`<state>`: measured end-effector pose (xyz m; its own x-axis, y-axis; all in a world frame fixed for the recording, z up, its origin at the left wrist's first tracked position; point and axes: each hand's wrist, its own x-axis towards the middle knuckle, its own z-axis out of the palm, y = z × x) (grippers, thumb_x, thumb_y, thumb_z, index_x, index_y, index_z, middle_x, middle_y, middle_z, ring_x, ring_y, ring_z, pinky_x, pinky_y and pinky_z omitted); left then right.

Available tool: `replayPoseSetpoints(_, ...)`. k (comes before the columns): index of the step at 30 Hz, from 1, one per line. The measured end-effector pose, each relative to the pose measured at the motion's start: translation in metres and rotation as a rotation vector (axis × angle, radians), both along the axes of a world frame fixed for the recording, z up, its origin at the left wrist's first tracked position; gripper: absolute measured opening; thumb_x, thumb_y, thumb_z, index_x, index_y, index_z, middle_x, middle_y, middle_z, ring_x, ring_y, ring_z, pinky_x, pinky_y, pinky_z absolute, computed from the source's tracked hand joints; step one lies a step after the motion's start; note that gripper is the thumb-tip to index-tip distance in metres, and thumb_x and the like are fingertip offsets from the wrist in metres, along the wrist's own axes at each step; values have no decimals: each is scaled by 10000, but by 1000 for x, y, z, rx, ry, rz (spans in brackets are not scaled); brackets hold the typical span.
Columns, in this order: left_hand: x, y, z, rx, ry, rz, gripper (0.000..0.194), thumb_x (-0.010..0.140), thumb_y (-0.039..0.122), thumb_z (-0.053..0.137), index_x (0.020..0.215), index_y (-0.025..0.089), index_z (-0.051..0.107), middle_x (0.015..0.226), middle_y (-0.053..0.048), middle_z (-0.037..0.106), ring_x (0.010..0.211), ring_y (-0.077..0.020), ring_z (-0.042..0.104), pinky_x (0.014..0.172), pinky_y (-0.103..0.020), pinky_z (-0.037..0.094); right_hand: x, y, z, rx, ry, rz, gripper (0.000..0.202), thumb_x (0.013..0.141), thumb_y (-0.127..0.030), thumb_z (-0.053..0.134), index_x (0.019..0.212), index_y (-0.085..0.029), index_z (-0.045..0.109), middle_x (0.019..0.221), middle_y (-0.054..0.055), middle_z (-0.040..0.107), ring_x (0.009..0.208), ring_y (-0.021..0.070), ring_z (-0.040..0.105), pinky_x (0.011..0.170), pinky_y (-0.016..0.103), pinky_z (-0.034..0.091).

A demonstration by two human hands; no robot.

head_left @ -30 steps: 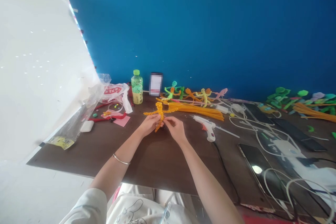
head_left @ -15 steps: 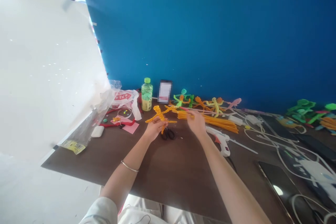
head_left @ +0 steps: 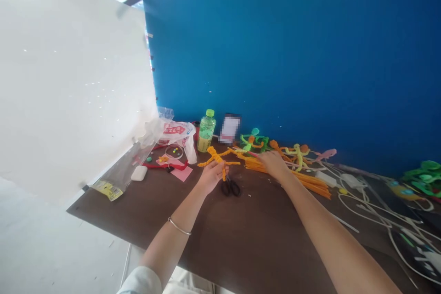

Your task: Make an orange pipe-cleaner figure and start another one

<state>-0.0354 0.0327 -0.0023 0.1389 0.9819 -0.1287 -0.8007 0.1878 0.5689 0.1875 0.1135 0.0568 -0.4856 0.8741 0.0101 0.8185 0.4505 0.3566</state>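
Now pinching the orange figure point(head_left: 215, 155), limbs already shaped, in the left hand point(head_left: 212, 176); hovering with the right hand point(head_left: 275, 166) by unused orange stems point(head_left: 314, 184), can't tell how closed or holding what.

Your right hand point(head_left: 274, 165) has left the orange doll point(head_left: 213, 155) for the orange pipe cleaners point(head_left: 313, 183), and scissors point(head_left: 226, 188) have come into view.

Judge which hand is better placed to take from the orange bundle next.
Likely the right hand: it is close to the bundle, while the left hand holds the figure.
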Motion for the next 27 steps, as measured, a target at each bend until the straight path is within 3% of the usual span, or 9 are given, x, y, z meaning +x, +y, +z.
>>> replayPoseSetpoints(4, 1, 0, -4, 24, 42, -33, 266, 621, 152, 714, 859, 91, 612, 679, -27, 607, 687, -94, 603, 758, -244, 455, 18, -1, 17, 268, 124, 91, 395, 707, 44, 371, 985, -106, 607, 952, 145, 615, 898, 233, 545, 781, 338, 377)
replayPoseSetpoints(10, 3, 2, -10, 64, 123, -47, 328, 573, 145, 742, 871, 106, 610, 700, -31, 621, 695, -113, 609, 676, -237, 445, 31, -14, 74, 584, 331, 169, 416, 839, -96, 235, 1081, -91, 573, 939, 172, 583, 841, 243, 534, 640, 336, 410)
replayPoseSetpoints(13, 4, 2, -10, 73, 153, -33, 325, 545, 148, 757, 832, 107, 610, 710, -38, 623, 701, -124, 612, 634, -226, 433, 17, -37, 97, 513, 400, 217, 375, 862, -179, 279, 1045, -153, 605, 887, 139, 608, 704, 199, 542, 566, 305, 388)
replayPoseSetpoints(15, 4, 1, -9, 96, 186, -66, 331, 543, 166, 760, 836, 99, 618, 708, -48, 625, 701, -127, 609, 641, -229, 434, 1, -60, 99, 324, 431, 196, 304, 842, -216, 359, 967, -209, 636, 823, 85, 626, 550, 146, 512, 485, 269, 354)
replayPoseSetpoints(18, 5, -2, -8, 126, 243, -129, 344, 549, 200, 758, 852, 94, 633, 734, -60, 629, 696, -125, 601, 668, -243, 438, -24, -98, 80, 65, 453, 81, 243, 809, -252, 439, 721, -239, 665, 694, 31, 636, 501, 130, 522, 448, 244, 327)
replayPoseSetpoints(20, 6, -3, -9, 158, 300, -170, 326, 568, 224, 745, 850, 96, 642, 774, -70, 633, 675, -114, 588, 678, -253, 437, -38, -120, 59, -38, 508, 49, 196, 791, -264, 478, 716, -251, 659, 703, 10, 654, 575, 147, 570, 482, 240, 353)
replayPoseSetpoints(24, 7, -6, -13, 276, 496, -242, 307, 630, 264, 690, 890, 107, 649, 784, -69, 624, 637, -92, 547, 620, -231, 413, -54, -140, 8, 177, 749, -46, 205, 824, -257, 434, 807, -234, 637, 807, 19, 661, 693, 156, 595, 572, 242, 395)
replayPoseSetpoints(27, 7, -7, -15, 399, 637, -278, 280, 664, 279, 643, 888, 110, 645, 730, -46, 601, 586, -72, 495, 536, -198, 356, -59, -141, -25, 347, 830, -28, 209, 829, -261, 442, 794, -215, 642, 755, 31, 642, 703, 150, 587, 603, 234, 396)
